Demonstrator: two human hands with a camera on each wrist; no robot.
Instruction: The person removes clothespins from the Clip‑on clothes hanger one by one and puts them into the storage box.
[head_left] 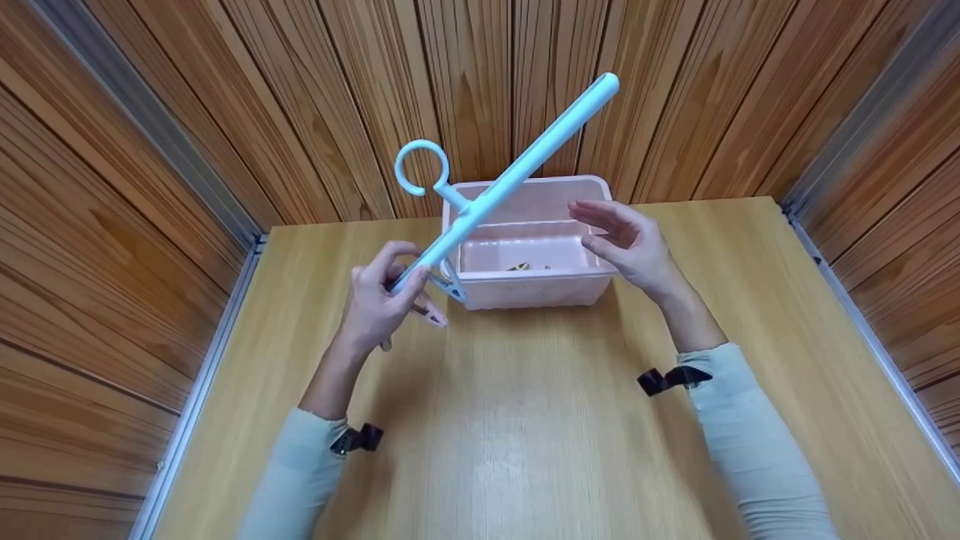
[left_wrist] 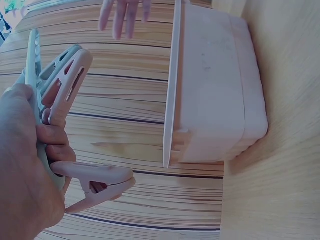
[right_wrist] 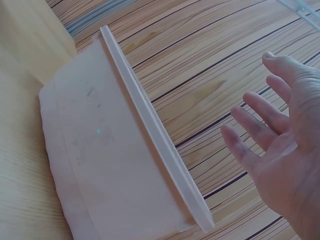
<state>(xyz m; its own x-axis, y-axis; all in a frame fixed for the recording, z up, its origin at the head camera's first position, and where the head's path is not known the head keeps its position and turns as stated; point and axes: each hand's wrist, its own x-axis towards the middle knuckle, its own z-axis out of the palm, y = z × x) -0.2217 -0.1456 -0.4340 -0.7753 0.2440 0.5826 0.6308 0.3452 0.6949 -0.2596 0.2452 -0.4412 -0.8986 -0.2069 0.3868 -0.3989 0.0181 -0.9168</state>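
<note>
My left hand (head_left: 375,300) grips one end of a light blue clip hanger (head_left: 517,176), whose bar slants up to the right with its open ring hook (head_left: 421,142) above. Near that hand, a blue clothespin (head_left: 453,288) and a pink clothespin (head_left: 431,311) hang from the bar. Seen from the left wrist, a pink clothespin (left_wrist: 70,87) overlaps a greenish one (left_wrist: 59,62), and another pink clothespin (left_wrist: 102,182) juts out below the fingers. My right hand (head_left: 630,244), empty with fingers loosely bent, hovers over the right side of a pink plastic bin (head_left: 536,289).
Inside the bin lies a small yellow and dark item (head_left: 519,266), too small to identify. The bin stands on a wooden table (head_left: 510,420) close to the wood-panelled back wall (head_left: 480,90). Panelled side walls with metal rails (head_left: 199,382) flank the table.
</note>
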